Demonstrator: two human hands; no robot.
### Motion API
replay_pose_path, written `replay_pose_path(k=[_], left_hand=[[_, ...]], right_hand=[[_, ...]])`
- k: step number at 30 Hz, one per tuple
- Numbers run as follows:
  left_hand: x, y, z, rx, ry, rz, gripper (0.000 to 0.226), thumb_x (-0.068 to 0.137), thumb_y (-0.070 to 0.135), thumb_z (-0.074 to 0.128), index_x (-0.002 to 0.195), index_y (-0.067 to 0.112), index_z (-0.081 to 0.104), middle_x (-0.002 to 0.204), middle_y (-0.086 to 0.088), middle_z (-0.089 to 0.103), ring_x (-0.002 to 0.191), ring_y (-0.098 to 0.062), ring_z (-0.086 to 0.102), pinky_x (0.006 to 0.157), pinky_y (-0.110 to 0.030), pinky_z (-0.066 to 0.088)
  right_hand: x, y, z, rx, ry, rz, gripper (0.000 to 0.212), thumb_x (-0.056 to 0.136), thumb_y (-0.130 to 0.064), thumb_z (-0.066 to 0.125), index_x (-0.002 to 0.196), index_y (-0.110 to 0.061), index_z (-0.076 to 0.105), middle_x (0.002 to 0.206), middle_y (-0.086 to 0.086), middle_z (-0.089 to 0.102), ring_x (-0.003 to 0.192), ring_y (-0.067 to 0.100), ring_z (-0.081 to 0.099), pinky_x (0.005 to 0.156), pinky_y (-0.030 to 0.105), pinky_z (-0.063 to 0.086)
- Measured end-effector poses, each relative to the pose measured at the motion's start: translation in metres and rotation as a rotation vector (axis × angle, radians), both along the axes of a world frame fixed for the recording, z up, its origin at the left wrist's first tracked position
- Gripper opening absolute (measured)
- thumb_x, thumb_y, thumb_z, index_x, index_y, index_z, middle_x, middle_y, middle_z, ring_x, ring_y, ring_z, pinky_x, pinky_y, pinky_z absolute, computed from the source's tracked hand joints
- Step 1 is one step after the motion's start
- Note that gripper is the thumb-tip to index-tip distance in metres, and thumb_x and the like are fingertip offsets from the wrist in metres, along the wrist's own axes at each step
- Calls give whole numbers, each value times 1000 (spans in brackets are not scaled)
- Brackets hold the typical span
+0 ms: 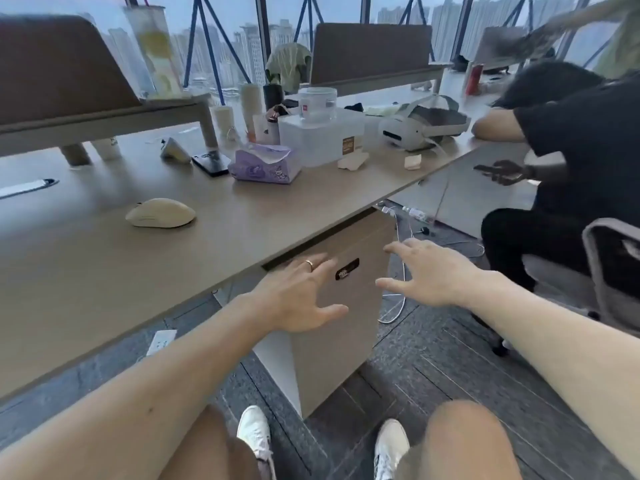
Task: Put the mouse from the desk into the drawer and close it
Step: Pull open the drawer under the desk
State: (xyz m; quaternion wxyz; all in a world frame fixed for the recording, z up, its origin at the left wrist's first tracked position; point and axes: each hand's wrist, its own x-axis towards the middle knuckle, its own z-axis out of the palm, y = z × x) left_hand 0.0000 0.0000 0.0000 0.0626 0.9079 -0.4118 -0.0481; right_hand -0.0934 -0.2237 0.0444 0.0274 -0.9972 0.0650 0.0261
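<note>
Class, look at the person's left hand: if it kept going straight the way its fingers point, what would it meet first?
Most likely the top of the beige drawer cabinet's front, just under the wooden desk's edge. The left hand is open, fingers aimed there. Depth is unclear, so contact may already be close.

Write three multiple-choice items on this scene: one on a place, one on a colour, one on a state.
1. Where is the mouse?
A. on the desk
B. in the drawer
C. on the floor

2. What colour is the tissue pack?
A. red
B. purple
C. black

3. What state are the hands in?
A. both empty, fingers spread
B. left holding the mouse
C. right holding a phone

Key: 1 A, it lies on the desk. 2 B, its wrapper is purple. 3 A, left hand and right hand hold nothing before the drawer unit.
</note>
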Motion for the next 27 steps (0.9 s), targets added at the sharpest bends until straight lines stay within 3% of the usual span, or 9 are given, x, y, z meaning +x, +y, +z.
replay_pose_path(k=[4, 8, 11, 14, 18, 23, 27], left_hand=[[15, 7, -25, -2, -23, 85, 97, 83, 77, 39, 157, 22, 11, 166, -3, 17, 151, -24, 17, 120, -47, 24], [17, 6, -40, -39, -142, 120, 91, 83, 72, 42, 151, 13, 27, 158, -6, 32, 142, -26, 27, 118, -41, 25], [14, 4, -45, -105, -206, 148, 83, 83, 69, 43, 146, 15, 37, 149, -2, 43, 132, -25, 37, 112, -39, 30], [14, 4, -50, -195, -232, 161, 71, 86, 62, 47, 142, 17, 45, 144, 3, 49, 127, -21, 42, 108, -36, 34], [20, 9, -53, -242, -211, 162, 59, 91, 49, 50, 142, 21, 48, 145, 9, 50, 127, -17, 43, 105, -32, 35], [25, 9, -56, -273, -220, 154, 47, 95, 24, 50, 142, 22, 52, 142, 10, 54, 122, -16, 47, 101, -35, 43], [27, 9, -60, -257, -231, 161, 60, 85, 3, 56, 142, 21, 52, 141, 10, 55, 119, -18, 49, 96, -33, 43]], right_hand=[[29, 17, -39, 82, 56, -17, 59, 90, -60, 45, 138, -27, 46, 134, 1, 56, 121, 24, 55, 95, 45, 49], [65, 26, -77, 286, 38, -126, 47, 87, -57, 47, 118, -25, 62, 112, 6, 69, 100, 30, 65, 85, 41, 53], [92, 28, -107, 529, -3, -220, 39, 90, -46, 53, 104, -13, 69, 99, 11, 73, 91, 33, 67, 77, 36, 54], [115, 26, -131, 853, -35, -391, 33, 92, -38, 57, 95, -6, 67, 96, 21, 73, 90, 40, 69, 79, 46, 56], [123, 33, -132, 1296, -71, -657, 22, 98, -14, 49, 110, 2, 58, 82, 17, 63, 59, 23, 56, 53, 30, 48], [123, 39, -135, 1542, -78, -683, 16, 101, -18, 44, 98, -6, 54, 68, 8, 55, 53, 18, 49, 52, 29, 43], [122, 39, -140, 1612, -107, -674, 24, 99, -20, 51, 77, -12, 50, 65, 5, 54, 45, 12, 48, 37, 18, 42]])
